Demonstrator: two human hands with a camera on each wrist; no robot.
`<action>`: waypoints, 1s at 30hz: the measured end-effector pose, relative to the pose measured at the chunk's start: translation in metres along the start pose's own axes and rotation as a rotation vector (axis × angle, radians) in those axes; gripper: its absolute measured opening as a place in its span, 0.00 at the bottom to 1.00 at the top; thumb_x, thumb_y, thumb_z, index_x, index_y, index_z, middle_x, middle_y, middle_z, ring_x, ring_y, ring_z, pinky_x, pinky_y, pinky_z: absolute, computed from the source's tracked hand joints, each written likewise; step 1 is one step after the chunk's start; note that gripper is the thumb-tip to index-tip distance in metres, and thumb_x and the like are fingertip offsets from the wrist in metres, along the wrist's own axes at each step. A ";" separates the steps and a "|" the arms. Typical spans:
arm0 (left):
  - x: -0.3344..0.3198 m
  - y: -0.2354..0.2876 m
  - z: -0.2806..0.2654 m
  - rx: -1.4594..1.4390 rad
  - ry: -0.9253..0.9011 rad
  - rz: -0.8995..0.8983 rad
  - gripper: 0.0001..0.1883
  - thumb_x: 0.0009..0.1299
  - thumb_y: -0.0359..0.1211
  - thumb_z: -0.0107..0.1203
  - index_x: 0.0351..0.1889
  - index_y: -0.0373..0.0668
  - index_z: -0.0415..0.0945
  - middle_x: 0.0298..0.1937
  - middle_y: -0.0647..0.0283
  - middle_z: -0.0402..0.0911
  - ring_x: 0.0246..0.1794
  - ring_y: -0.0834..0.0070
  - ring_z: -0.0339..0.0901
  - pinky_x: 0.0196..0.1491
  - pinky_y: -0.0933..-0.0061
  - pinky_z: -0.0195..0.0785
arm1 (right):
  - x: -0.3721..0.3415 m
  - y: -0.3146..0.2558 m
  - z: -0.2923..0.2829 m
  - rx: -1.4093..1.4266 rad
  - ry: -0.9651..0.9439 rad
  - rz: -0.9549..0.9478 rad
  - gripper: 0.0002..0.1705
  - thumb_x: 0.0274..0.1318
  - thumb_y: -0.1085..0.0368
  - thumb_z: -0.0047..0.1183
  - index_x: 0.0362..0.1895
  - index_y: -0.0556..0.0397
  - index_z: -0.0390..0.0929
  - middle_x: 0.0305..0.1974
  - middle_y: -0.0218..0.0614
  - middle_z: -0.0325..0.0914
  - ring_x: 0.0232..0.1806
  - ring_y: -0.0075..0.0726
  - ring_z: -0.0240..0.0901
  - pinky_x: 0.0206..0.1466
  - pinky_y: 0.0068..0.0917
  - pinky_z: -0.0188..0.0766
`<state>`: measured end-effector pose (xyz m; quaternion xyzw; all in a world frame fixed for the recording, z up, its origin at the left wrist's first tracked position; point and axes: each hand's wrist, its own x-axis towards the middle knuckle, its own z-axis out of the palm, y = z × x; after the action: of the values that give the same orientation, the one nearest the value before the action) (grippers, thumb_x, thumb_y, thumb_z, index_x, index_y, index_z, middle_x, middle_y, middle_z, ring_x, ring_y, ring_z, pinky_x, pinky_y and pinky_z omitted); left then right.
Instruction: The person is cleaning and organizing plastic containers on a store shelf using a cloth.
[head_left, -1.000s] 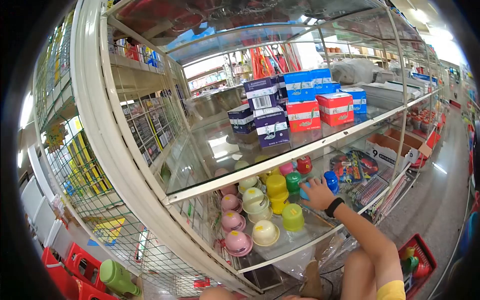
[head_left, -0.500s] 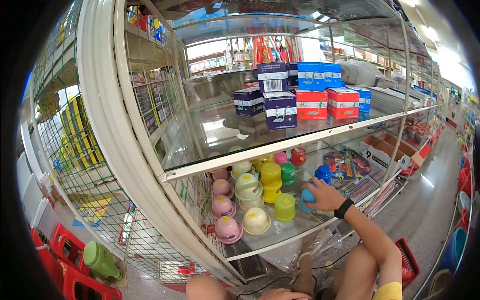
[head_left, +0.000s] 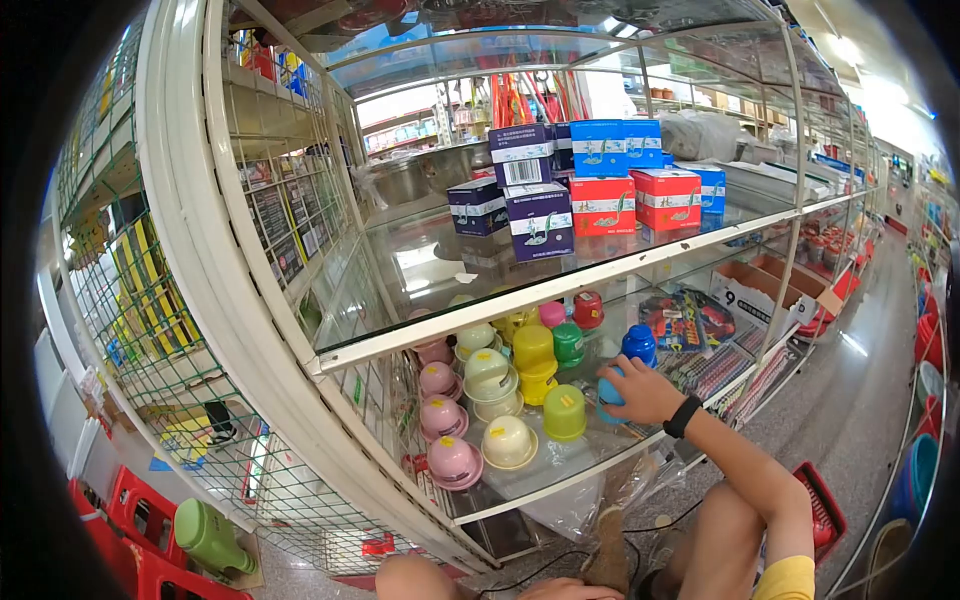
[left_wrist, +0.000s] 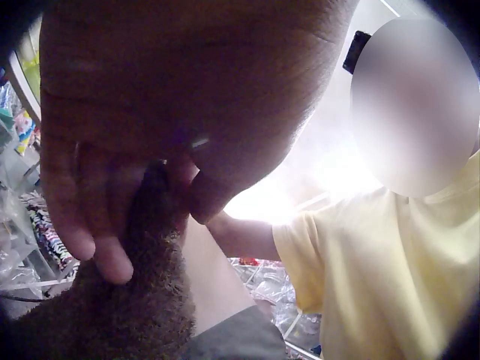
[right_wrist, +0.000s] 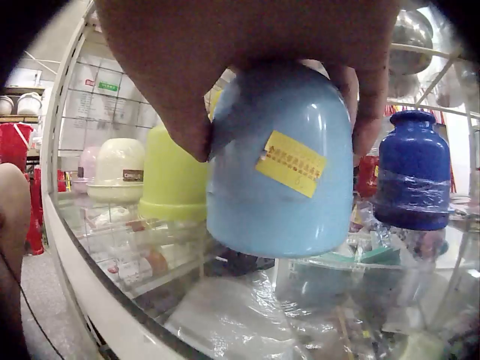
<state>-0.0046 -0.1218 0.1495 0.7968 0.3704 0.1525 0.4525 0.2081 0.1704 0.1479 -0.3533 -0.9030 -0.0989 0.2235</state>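
In the head view my right hand (head_left: 640, 392) grips a light blue plastic cup (head_left: 608, 398) from above, close to the glass shelf's front edge. The cup is upside down with a yellow price sticker, clear in the right wrist view, thumb on one side and fingers on the other. A lime green cup (head_left: 565, 412) stands just left of it, a dark blue jar-shaped container (head_left: 638, 346) behind right. My left hand (left_wrist: 180, 90) hangs low with loosely bent fingers, draped over a brown fuzzy thing (left_wrist: 146, 300) whose kind I cannot tell.
More cups stand to the left: yellow (head_left: 534, 360), cream (head_left: 509, 442) and pink (head_left: 454, 463). Above runs a white metal shelf edge (head_left: 560, 284), with boxes (head_left: 604, 205) on that upper shelf. A red basket (head_left: 822, 515) sits on the floor at right.
My right hand has brought the light blue cup forward from behind the lime green cup to beside it, near the shelf's front edge. Over the last half second it has barely moved.
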 end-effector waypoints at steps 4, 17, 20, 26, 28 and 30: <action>0.003 -0.004 0.003 -0.034 0.003 0.020 0.18 0.73 0.42 0.47 0.46 0.40 0.81 0.37 0.50 0.82 0.37 0.54 0.79 0.40 0.60 0.69 | -0.002 -0.001 -0.004 0.033 0.023 0.058 0.36 0.46 0.51 0.62 0.58 0.50 0.66 0.50 0.48 0.65 0.47 0.58 0.68 0.47 0.47 0.72; 0.002 -0.009 0.002 0.007 0.001 0.015 0.17 0.73 0.43 0.47 0.46 0.41 0.80 0.36 0.50 0.82 0.37 0.55 0.79 0.39 0.60 0.69 | 0.002 -0.009 0.001 -0.035 0.057 0.052 0.37 0.42 0.54 0.65 0.57 0.49 0.66 0.51 0.46 0.65 0.45 0.57 0.70 0.44 0.47 0.73; 0.001 -0.008 0.003 -0.001 0.008 0.029 0.17 0.73 0.43 0.47 0.46 0.41 0.80 0.36 0.50 0.82 0.37 0.55 0.79 0.39 0.60 0.69 | 0.000 -0.006 0.001 0.016 0.045 0.071 0.36 0.43 0.54 0.65 0.57 0.48 0.67 0.51 0.46 0.65 0.47 0.57 0.69 0.47 0.47 0.72; -0.001 -0.006 -0.001 0.002 -0.006 0.004 0.17 0.73 0.42 0.48 0.47 0.41 0.80 0.36 0.50 0.82 0.36 0.54 0.79 0.38 0.61 0.69 | -0.002 -0.004 -0.001 0.075 0.049 0.020 0.35 0.44 0.56 0.64 0.58 0.45 0.67 0.52 0.45 0.64 0.49 0.56 0.66 0.51 0.46 0.69; -0.001 -0.008 0.001 -0.018 0.003 0.013 0.16 0.73 0.42 0.48 0.47 0.41 0.80 0.36 0.49 0.82 0.36 0.54 0.79 0.38 0.61 0.69 | -0.001 -0.004 -0.002 0.149 0.051 -0.020 0.35 0.44 0.56 0.64 0.58 0.45 0.66 0.53 0.44 0.64 0.49 0.58 0.66 0.53 0.47 0.68; -0.002 -0.008 0.003 -0.038 0.018 0.022 0.16 0.73 0.42 0.48 0.47 0.41 0.80 0.36 0.49 0.82 0.36 0.54 0.79 0.38 0.61 0.69 | -0.004 0.001 -0.002 0.214 0.051 0.030 0.34 0.45 0.57 0.64 0.58 0.46 0.66 0.54 0.44 0.64 0.52 0.58 0.66 0.56 0.46 0.67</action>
<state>-0.0080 -0.1220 0.1410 0.7906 0.3626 0.1719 0.4625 0.2118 0.1685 0.1478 -0.3383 -0.8970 -0.0073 0.2844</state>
